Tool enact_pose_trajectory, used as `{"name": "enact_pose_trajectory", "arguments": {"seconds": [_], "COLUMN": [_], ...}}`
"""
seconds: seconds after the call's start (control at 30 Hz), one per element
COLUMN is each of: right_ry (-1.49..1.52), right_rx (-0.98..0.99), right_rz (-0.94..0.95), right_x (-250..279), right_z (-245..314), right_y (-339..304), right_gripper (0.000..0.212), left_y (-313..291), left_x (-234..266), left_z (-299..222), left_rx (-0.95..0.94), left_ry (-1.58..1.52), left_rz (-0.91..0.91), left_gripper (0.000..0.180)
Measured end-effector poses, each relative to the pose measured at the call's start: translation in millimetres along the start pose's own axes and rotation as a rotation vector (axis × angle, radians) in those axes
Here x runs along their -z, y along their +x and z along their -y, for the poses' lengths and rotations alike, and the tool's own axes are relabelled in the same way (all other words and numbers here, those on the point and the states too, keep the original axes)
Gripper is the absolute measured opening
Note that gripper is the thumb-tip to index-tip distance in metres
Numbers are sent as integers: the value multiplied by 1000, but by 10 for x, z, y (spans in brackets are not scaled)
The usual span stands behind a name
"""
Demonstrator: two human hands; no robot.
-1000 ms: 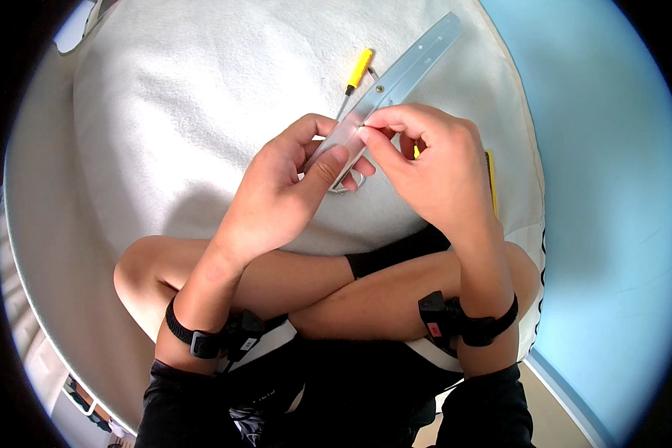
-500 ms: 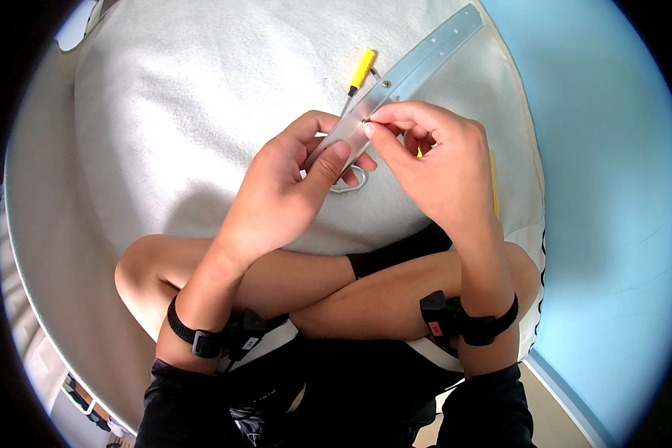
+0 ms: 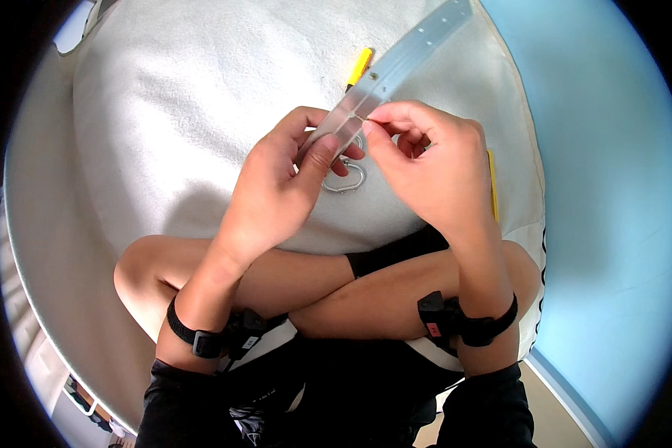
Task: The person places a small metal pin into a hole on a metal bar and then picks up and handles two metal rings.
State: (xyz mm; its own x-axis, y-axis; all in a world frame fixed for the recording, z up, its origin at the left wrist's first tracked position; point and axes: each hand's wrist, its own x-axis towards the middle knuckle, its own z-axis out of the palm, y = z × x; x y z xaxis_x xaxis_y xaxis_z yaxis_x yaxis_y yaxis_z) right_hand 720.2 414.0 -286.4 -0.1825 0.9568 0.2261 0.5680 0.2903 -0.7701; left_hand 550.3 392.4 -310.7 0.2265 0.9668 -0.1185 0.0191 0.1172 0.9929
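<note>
My left hand (image 3: 284, 175) is closed around the lower end of a long, flat grey strip (image 3: 403, 56) with small holes, its thumb pressed on the face. The strip slants up and to the right, held above the white cloth. Between thumb and forefinger, my right hand (image 3: 433, 153) pinches a small screw (image 3: 361, 118), its tip at a hole in the strip. Further up, another screw (image 3: 373, 76) sits in the strip. Behind the strip lies a yellow-handled screwdriver (image 3: 360, 67), its shaft mostly hidden. Below my left fingers rests a silver metal loop (image 3: 345, 179), partly covered.
A white fleecy cloth (image 3: 179, 112) spreads under everything, bordered by a light blue surface (image 3: 605, 187) on the right. Beside my right wrist shows the edge of a yellow object (image 3: 493, 183). My crossed legs (image 3: 381, 295) are close below my hands.
The strip has shifted slightly up and left with my left hand. My right fingers have drawn back a little from its face, showing more of the screw and the metal loop.
</note>
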Motion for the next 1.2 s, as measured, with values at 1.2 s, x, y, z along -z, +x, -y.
{"name": "enact_pose_trajectory", "arguments": {"seconds": [1.2], "right_ry": [-64], "right_rx": [-171], "right_rz": [-119], "right_x": [67], "right_z": [-91], "right_y": [51], "right_gripper": [13], "left_y": [-17], "left_x": [9], "left_z": [-82], "left_rx": [55], "left_ry": [-1], "left_rz": [103], "left_gripper": [18]}}
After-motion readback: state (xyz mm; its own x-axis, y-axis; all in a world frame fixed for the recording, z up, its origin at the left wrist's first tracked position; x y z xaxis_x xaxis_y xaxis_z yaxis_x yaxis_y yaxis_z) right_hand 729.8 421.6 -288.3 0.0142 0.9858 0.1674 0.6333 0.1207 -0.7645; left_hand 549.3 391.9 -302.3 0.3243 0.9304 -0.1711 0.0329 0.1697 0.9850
